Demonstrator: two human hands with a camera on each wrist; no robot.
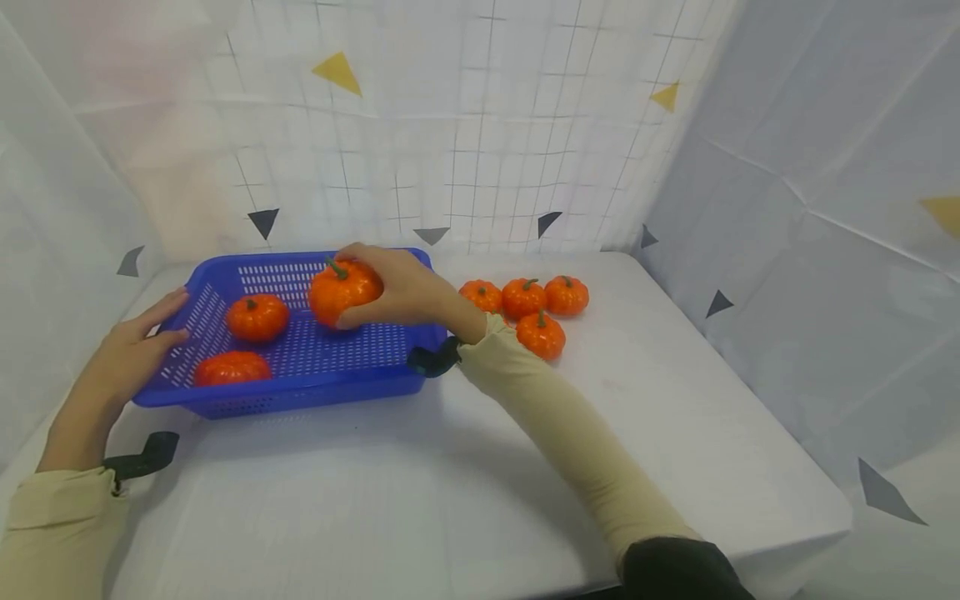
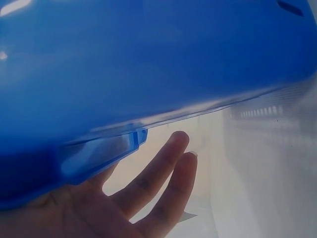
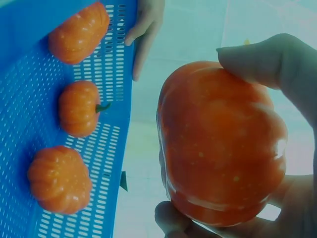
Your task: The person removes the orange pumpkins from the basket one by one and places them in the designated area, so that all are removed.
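The work is looking partly done, I think. The right hand is holding a shiny pumpkin over the blue basket, its fingers curling round it. The left hand is resting straight fingers on the basket's edge. Three pumpkins are sitting inside, while at least four other pumpkins are still sitting outside on the tabletop.
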